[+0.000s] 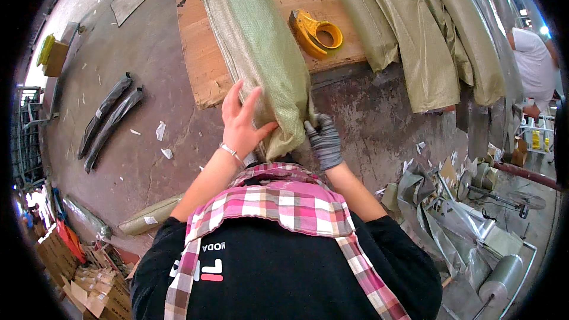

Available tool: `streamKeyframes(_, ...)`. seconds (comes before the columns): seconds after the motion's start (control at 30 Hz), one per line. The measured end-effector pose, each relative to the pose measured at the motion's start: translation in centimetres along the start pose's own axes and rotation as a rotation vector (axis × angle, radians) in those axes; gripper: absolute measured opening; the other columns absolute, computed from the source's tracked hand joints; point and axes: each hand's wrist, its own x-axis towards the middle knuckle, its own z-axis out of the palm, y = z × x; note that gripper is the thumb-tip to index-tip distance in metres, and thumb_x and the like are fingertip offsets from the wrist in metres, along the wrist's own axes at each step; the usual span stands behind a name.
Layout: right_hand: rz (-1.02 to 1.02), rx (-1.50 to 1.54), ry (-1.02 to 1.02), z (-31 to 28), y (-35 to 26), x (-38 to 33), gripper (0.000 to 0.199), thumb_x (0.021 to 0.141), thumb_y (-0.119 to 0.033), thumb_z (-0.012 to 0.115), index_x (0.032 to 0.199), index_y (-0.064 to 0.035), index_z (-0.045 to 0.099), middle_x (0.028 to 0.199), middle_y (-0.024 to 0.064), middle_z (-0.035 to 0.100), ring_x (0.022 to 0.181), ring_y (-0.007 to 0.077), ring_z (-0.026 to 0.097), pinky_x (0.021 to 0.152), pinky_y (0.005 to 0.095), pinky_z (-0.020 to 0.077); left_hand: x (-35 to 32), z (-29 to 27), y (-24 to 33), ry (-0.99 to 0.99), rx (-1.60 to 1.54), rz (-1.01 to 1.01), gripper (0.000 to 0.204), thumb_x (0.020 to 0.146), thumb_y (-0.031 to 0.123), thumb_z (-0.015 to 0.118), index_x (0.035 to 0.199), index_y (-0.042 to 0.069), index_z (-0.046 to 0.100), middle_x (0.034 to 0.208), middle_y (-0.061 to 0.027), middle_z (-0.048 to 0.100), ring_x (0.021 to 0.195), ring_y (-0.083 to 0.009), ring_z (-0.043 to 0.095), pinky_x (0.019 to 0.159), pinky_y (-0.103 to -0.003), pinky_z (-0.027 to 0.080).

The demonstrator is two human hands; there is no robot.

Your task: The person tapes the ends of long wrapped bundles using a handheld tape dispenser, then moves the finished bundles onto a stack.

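Observation:
A long package wrapped in green woven plastic sacking (261, 41) lies lengthwise on a wooden table, its near end hanging past the edge towards my body. My left hand (242, 121), bare with a bracelet at the wrist, rests against the left side of that end; its fingers are spread and its thumb lies on the sacking. On the other side my right hand (324, 142), in a grey striped glove, has its fingers closed on the loose edge of the sacking. A yellow tape dispenser (320, 34) sits on the tabletop, right of the package.
Several similar wrapped bundles (409, 41) overhang the table (204, 77) at the right. Two black-wrapped tubes (109, 118) lie on the floor at left. Scrap and rolls (501, 275) are piled at lower right, cardboard boxes (98, 290) at lower left. A person (533, 59) stands at far right.

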Motion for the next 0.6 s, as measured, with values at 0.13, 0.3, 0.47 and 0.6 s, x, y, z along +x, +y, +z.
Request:
streamKeyframes(0.13, -0.078, 0.116, -0.049, 4.8, 4.0, 0.9, 0.021, 0.079, -0.015, 0.052, 0.098, -0.0055, 0.054, 0.094, 0.0137, 0.057, 0.084, 0.0293, 0.055, 0.073, 0.0333, 0.0440, 3.1, 0.9, 0.7, -0.063, 0.144, 0.177, 0.066, 0.051, 0.015, 0.070, 0.113, 0.021, 0.048, 0.123, -0.0168, 0.033, 0.112, -0.0343, 0.035, 0.093, -0.042, 0.030)
streamKeyframes(0.3, 0.001, -0.330, -0.471, 5.5, -0.3, 5.6, 0.026, 0.077, -0.019, 0.052, 0.100, -0.0062, 0.055, 0.100, 0.0151, 0.055, 0.089, 0.0302, 0.053, 0.077, 0.0345, 0.0428, 1.4, 3.2, -0.6, -0.045, 0.310, 0.165, 0.047, 0.059, 0.010, 0.060, 0.105, 0.019, 0.052, 0.105, -0.0152, 0.041, 0.097, -0.0320, 0.044, 0.085, -0.041, 0.036)
streamKeyframes(0.47, -0.023, -0.517, -0.657, 3.9, -2.7, 7.8, 0.031, 0.076, -0.022, 0.052, 0.102, -0.0070, 0.056, 0.106, 0.0164, 0.054, 0.094, 0.0311, 0.052, 0.080, 0.0356, 0.0417, 1.7, 1.9, -0.1, 0.002, 0.589, 0.174, 0.032, 0.068, 0.013, 0.051, 0.100, 0.017, 0.055, 0.104, -0.0065, 0.045, 0.100, -0.0233, 0.044, 0.084, -0.039, 0.034)
streamKeyframes(0.6, 0.018, -0.492, -0.744, 2.5, -5.9, 6.9, 0.031, 0.070, -0.020, 0.056, 0.096, -0.0043, 0.060, 0.099, 0.0192, 0.056, 0.092, 0.0330, 0.054, 0.078, 0.0385, 0.0432, 3.4, -0.8, 1.1, -0.338, 0.556, 0.406, 0.034, 0.067, 0.015, 0.053, 0.099, 0.004, 0.053, 0.116, -0.0117, 0.044, 0.111, -0.0233, 0.040, 0.090, -0.039, 0.033)
